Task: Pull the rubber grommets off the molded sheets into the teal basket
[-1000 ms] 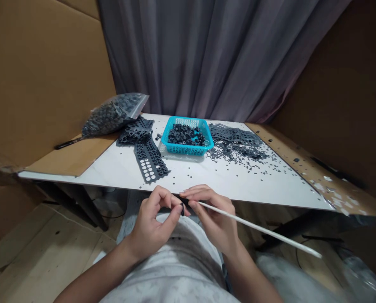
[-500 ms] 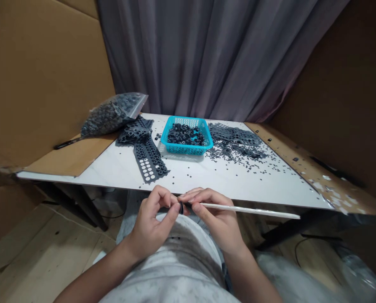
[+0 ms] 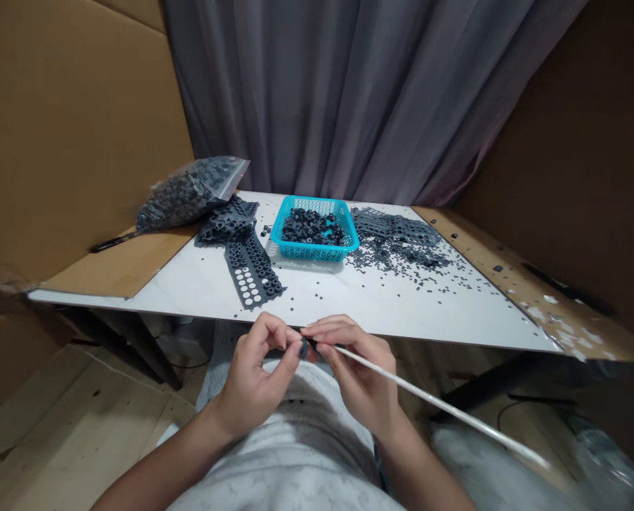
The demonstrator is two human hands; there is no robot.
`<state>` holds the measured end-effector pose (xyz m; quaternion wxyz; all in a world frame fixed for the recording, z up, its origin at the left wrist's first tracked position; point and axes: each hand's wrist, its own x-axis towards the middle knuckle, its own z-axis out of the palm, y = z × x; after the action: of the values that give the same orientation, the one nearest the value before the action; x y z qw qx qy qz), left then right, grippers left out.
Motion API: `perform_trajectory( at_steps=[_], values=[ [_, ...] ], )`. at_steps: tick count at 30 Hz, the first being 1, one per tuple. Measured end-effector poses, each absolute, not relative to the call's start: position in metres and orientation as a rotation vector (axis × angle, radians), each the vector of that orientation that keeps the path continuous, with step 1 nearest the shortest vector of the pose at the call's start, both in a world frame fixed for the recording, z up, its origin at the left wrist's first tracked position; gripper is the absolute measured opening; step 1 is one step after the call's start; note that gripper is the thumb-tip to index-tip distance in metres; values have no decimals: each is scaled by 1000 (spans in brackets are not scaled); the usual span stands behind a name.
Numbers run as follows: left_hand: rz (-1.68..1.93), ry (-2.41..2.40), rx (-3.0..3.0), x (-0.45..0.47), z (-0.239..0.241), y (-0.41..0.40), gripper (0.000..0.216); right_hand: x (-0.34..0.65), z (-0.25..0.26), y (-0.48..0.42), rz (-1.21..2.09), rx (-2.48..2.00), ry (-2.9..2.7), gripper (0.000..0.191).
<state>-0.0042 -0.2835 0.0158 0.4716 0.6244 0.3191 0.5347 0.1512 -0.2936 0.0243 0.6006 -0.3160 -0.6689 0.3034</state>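
My left hand [image 3: 255,380] and my right hand [image 3: 356,372] meet over my lap, just below the front edge of the white table [image 3: 348,301]. The right hand's fingers are pinched on the near end of a long thin white rod [image 3: 444,408] that slants down to the right. The left hand's thumb and forefinger pinch a small black ring [image 3: 304,348] at the rod's tip. A teal basket [image 3: 315,250] of black rings stands at the back middle of the table.
Black perforated rubber strips [image 3: 250,266] lie left of the basket, and more strips with scattered rings [image 3: 402,245] lie to its right. A clear bag of black rings [image 3: 189,191] rests at the back left on cardboard. A grey curtain hangs behind.
The rod's far end rose to nearly level half a second ago and has now swung back down to the right. Both hands stay together at the rod's tip.
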Motion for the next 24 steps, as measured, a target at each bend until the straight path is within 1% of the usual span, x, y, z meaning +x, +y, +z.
perform_trajectory(
  at_steps=[7,14,17,21,24],
  values=[
    [1323,817,1553,-5,10,-280,19,146,25,-290,468,-761,-1667,22],
    [1327,797,1583,-5,14,-281,21,142,22,-283,365,-837,-1688,19],
    [1313,762,1636,-5,17,-283,22,144,16,-279,475,-882,-1613,14],
    [1332,773,1606,-5,18,-282,19,149,14,-280,773,-872,-1384,6],
    [1301,757,1573,-5,17,-281,17,151,17,-284,1025,-778,-1261,5]
  ],
)
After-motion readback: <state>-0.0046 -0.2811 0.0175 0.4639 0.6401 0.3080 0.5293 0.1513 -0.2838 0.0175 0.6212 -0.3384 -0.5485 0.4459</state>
